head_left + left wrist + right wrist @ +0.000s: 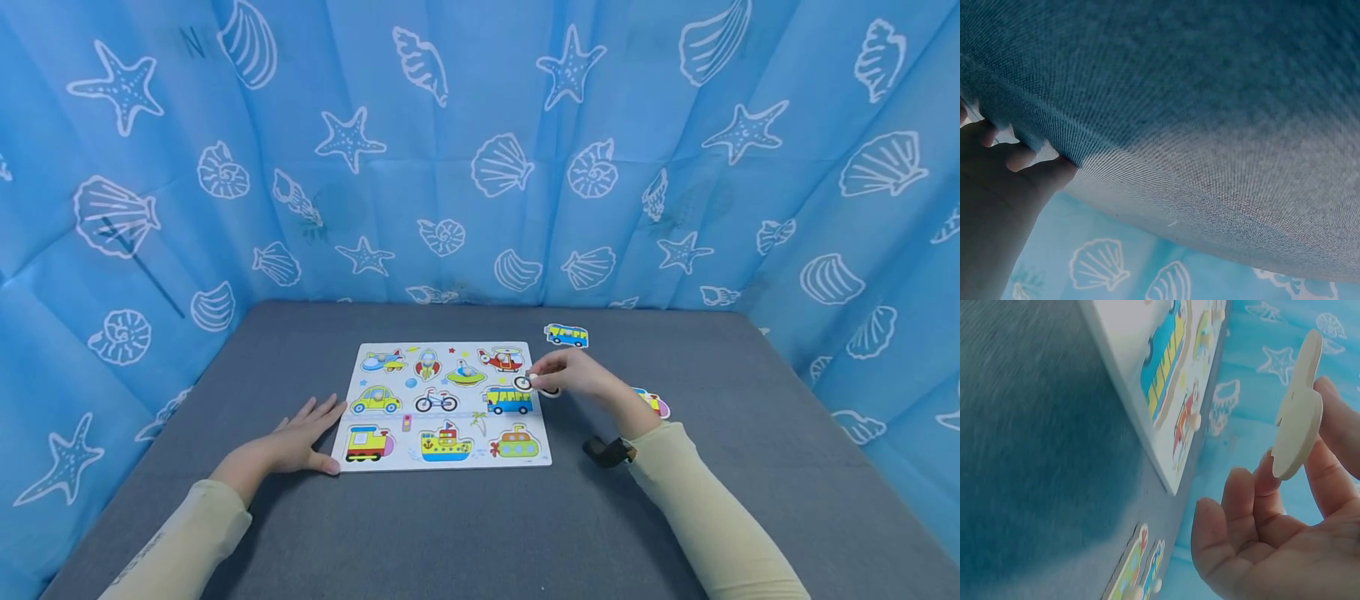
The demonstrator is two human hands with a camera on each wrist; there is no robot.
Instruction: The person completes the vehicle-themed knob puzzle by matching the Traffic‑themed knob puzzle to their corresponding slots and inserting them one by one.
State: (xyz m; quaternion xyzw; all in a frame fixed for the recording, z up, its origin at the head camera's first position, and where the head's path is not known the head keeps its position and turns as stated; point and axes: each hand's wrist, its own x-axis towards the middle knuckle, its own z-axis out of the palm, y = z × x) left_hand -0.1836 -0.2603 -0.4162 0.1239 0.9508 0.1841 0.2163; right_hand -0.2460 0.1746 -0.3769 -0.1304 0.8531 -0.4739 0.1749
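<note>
A white puzzle board with pictures of vehicles lies on the grey table. At its left edge rests my left hand, fingers spread and touching the edge; in the left wrist view those fingers lie in shadow. My right hand pinches a bicycle puzzle piece just above the board's right edge, near the bus picture. The piece's bare wooden back faces the right wrist camera, tilted between thumb and fingers. Knobs stand on some pieces in the board, such as the helicopter.
A bus piece lies on the table beyond the board's back right corner. Partly hidden by the right forearm is a train piece. A dark strap sticks out at the right wrist. A blue shell-patterned curtain surrounds the table.
</note>
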